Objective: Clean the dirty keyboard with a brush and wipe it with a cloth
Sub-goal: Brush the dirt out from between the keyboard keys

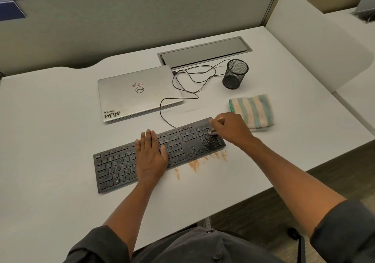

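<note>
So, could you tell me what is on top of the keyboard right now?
The left hand lies flat on the keyboard; the right hand holds a brush over its right end. Keys beneath both are hidden.

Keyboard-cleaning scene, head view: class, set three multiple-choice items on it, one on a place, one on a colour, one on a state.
1. Where does the striped cloth lie?
A. Right of the keyboard
B. On the laptop
C. In the mesh pen cup

2. What colour is the dust on the desk?
A. Blue
B. Orange-brown
C. Black

3. What is the left hand doing?
A. Gripping the cloth
B. Hanging off the desk
C. Resting flat on the keys

Answers:
1 A: the cloth sits folded beyond the right hand, which grips the brush.
2 B: orange-brown streaks lie before the keyboard.
3 C: its fingers lie straight on the keys.
</note>
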Action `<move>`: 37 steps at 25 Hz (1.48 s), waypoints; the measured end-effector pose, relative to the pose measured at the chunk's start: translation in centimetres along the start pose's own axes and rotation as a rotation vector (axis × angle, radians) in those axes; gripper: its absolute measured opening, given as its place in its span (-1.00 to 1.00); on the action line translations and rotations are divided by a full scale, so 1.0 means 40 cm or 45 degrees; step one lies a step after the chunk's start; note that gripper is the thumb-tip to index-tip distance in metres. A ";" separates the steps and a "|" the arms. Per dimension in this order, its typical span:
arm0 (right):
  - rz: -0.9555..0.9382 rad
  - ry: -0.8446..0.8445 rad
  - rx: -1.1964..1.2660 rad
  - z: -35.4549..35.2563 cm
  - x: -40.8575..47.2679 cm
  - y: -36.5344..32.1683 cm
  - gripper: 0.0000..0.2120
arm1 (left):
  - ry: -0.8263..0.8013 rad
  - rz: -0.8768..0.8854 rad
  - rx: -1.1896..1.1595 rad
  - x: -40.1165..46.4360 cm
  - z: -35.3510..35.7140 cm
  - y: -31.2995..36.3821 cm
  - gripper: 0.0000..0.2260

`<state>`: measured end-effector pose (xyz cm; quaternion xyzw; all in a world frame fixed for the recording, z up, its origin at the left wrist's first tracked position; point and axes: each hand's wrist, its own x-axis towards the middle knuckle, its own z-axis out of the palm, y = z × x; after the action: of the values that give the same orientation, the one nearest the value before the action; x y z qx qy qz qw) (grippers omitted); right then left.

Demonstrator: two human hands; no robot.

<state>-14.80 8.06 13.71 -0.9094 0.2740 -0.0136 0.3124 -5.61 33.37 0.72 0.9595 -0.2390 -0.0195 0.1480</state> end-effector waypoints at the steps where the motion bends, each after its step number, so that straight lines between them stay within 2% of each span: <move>1: -0.022 -0.032 0.017 0.007 -0.001 -0.002 -0.69 | 0.000 0.000 0.004 0.000 0.000 0.000 -0.37; 4: -0.001 -0.058 0.193 0.001 0.006 -0.008 -0.74 | 0.001 -0.001 0.004 0.000 -0.001 0.003 -0.37; 7: -0.015 0.027 0.008 -0.012 0.018 -0.001 -0.75 | -0.001 -0.010 0.003 0.000 -0.001 0.001 -0.37; 11: -0.131 -0.098 -0.158 0.028 0.008 -0.010 -0.72 | -0.012 -0.015 0.024 0.000 -0.001 0.002 -0.38; 13: -0.178 -0.140 -0.045 0.040 0.003 -0.021 -0.68 | -0.026 -0.017 0.026 0.001 0.000 0.003 -0.37; 16: -0.113 -0.096 0.169 0.018 0.018 -0.024 -0.69 | -0.009 -0.018 0.028 0.003 0.000 0.002 -0.36; 18: -0.129 -0.034 0.069 0.012 0.026 -0.013 -0.67 | -0.002 -0.014 0.022 0.003 -0.001 0.002 -0.36; 21: -0.237 -0.067 -0.093 0.028 0.011 0.000 -0.64 | 0.020 -0.013 0.030 0.000 -0.001 0.006 -0.36; 24: -0.308 -0.180 0.134 0.042 -0.013 -0.001 -0.59 | 0.013 -0.020 0.039 -0.001 0.002 0.006 -0.36; 27: -0.262 -0.186 0.295 0.034 -0.007 0.014 -0.70 | 0.011 -0.025 0.047 -0.001 0.004 0.006 -0.36; 30: -0.254 -0.158 0.321 0.042 -0.002 0.031 -0.71 | 0.003 -0.026 0.049 0.001 0.003 0.007 -0.37; 34: -0.343 -0.279 0.364 0.075 -0.034 0.012 -0.75 | -0.007 -0.021 0.050 0.002 -0.002 0.012 -0.36; 37: -0.319 -0.195 0.461 0.089 -0.035 -0.007 -0.82 | -0.026 -0.024 0.044 0.003 -0.002 0.012 -0.34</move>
<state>-15.16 10.94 11.22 -0.8638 0.1274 -0.0323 0.4863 -5.70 32.95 0.95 0.9639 -0.2317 -0.0265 0.1288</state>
